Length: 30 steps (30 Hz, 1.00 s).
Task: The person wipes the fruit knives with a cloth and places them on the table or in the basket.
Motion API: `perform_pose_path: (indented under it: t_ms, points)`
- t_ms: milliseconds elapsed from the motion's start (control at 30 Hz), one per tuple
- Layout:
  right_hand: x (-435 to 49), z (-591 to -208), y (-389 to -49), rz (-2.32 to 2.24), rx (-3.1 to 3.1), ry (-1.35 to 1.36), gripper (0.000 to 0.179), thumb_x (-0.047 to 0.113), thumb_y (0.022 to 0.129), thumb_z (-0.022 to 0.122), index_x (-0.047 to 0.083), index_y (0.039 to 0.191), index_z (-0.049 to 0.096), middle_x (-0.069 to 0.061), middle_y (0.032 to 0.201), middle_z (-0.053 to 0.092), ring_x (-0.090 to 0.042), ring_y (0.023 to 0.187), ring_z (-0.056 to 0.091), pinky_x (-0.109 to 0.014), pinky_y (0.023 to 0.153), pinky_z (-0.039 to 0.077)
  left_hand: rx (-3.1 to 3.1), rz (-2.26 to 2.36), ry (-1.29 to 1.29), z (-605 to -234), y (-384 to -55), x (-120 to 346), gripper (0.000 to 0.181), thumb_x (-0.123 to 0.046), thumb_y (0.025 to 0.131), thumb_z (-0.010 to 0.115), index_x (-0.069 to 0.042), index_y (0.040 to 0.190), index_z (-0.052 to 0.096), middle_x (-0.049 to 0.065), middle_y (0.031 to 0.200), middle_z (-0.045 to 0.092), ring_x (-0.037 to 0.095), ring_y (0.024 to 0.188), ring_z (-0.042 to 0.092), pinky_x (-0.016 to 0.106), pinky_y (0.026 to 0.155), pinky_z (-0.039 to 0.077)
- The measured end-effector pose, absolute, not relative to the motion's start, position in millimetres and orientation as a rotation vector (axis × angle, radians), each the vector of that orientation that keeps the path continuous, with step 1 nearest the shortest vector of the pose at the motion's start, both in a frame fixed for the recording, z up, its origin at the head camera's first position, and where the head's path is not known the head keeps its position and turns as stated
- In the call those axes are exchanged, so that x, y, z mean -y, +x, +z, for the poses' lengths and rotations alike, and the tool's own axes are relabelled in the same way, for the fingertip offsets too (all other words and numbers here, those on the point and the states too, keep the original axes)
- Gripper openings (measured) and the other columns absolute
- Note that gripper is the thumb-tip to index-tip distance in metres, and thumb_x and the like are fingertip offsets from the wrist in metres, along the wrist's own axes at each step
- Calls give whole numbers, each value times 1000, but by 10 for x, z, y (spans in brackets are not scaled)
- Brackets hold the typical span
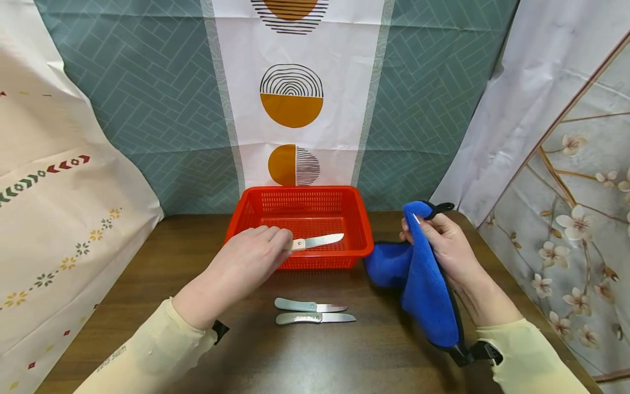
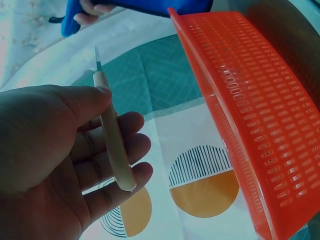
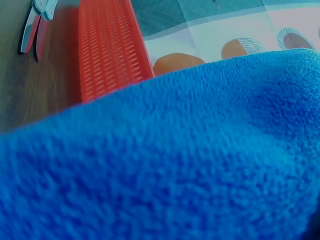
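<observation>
My left hand [image 1: 256,251] grips a knife [image 1: 322,240] by its pale handle, the blade pointing right over the front of the red basket [image 1: 364,241]. In the left wrist view the thumb presses the knife handle [image 2: 114,140] against the curled fingers. My right hand [image 1: 450,246] pinches a blue cloth [image 1: 428,290] with dark edging and a black loop near its top; the cloth hangs down and part of it lies on the table. Blue cloth [image 3: 165,165] fills most of the right wrist view and hides the right fingers there.
Two knives with pale green handles, an upper one [image 1: 295,305] and a lower one [image 1: 298,318], lie side by side on the brown wooden table [image 1: 315,361] before the basket. Patterned cloth hangings [image 1: 172,109] stand behind and at both sides.
</observation>
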State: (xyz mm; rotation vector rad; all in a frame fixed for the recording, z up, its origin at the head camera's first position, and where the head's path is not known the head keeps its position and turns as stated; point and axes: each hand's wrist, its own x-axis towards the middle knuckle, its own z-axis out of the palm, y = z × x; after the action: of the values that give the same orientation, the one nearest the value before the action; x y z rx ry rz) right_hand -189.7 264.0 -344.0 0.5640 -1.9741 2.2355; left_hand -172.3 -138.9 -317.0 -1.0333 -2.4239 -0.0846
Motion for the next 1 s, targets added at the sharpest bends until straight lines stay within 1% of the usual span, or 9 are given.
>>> perform_pose_path:
  t_ms: [100, 167, 367, 500, 600, 700, 800, 867, 1000]
  points:
    - [-2625, -3396, -1852, 2142, 2066, 534, 26, 15, 115, 60, -2, 107, 77, -13, 104, 78, -24, 96, 78, -29, 94, 61, 2418, -75, -1014, -3148, -1719, 1384, 29, -8, 94, 81, -14, 96, 52, -4, 77, 49, 16, 70, 49, 28, 63, 45]
    - [-2601, -3374, -1815, 2076, 2113, 517, 26, 17, 116, 60, -1, 112, 79, -11, 103, 79, -21, 97, 77, -26, 94, 61, 2412, -75, -1002, -3134, -1714, 1376, 27, -8, 95, 79, -13, 96, 52, -3, 77, 49, 17, 70, 48, 28, 62, 44]
    - [-2455, -3334, -1705, 1813, 2187, 581, 24, 12, 116, 57, -6, 114, 73, -8, 98, 74, -23, 95, 68, -27, 84, 56, 2409, -134, -983, -3108, -1688, 1337, 24, -5, 98, 73, -11, 99, 50, 0, 80, 47, 19, 73, 48, 27, 64, 44]
    - [-2380, -3311, -1641, 1641, 2263, 599, 23, 8, 116, 56, 2, 125, 76, -4, 108, 76, -19, 102, 68, -25, 87, 55, 2388, -198, -1004, -3127, -1682, 1304, 25, -6, 101, 76, -8, 103, 51, 1, 84, 48, 20, 76, 49, 29, 69, 46]
    - [-2326, -3303, -1619, 1562, 2288, 617, 32, 0, 114, 50, 6, 130, 78, -2, 115, 75, -17, 107, 67, -24, 91, 53, 2350, -229, -1010, -3155, -1676, 1280, 27, -7, 101, 80, -6, 105, 53, 3, 84, 50, 21, 76, 50, 30, 70, 47]
    - [-2257, -3298, -1610, 1525, 2267, 650, 38, -7, 111, 46, 7, 123, 79, -5, 115, 71, -20, 106, 63, -25, 87, 50, 2325, -246, -1013, -3178, -1664, 1258, 28, -5, 100, 81, -5, 104, 53, 4, 84, 51, 21, 75, 50, 30, 69, 47]
    - [-2186, -3289, -1590, 1540, 2273, 650, 32, -1, 114, 46, 8, 112, 76, -4, 102, 64, -20, 93, 60, -27, 77, 47, 2317, -264, -1014, -3209, -1654, 1237, 29, -5, 98, 83, -5, 105, 55, 4, 85, 52, 21, 76, 52, 30, 70, 49]
    - [-2144, -3285, -1578, 1576, 2307, 633, 27, 9, 118, 46, 7, 103, 68, -5, 91, 55, -21, 81, 54, -29, 69, 43, 2315, -275, -1013, -3223, -1639, 1225, 29, -4, 97, 83, -4, 106, 55, 4, 86, 53, 21, 76, 52, 30, 69, 49]
    - [-2075, -3281, -1542, 1665, 2368, 575, 26, 22, 119, 48, 5, 108, 65, -10, 92, 54, -25, 82, 56, -29, 70, 49, 2331, -283, -1007, -3242, -1613, 1208, 30, -4, 97, 84, -6, 108, 56, 3, 87, 53, 19, 76, 52, 28, 69, 49]
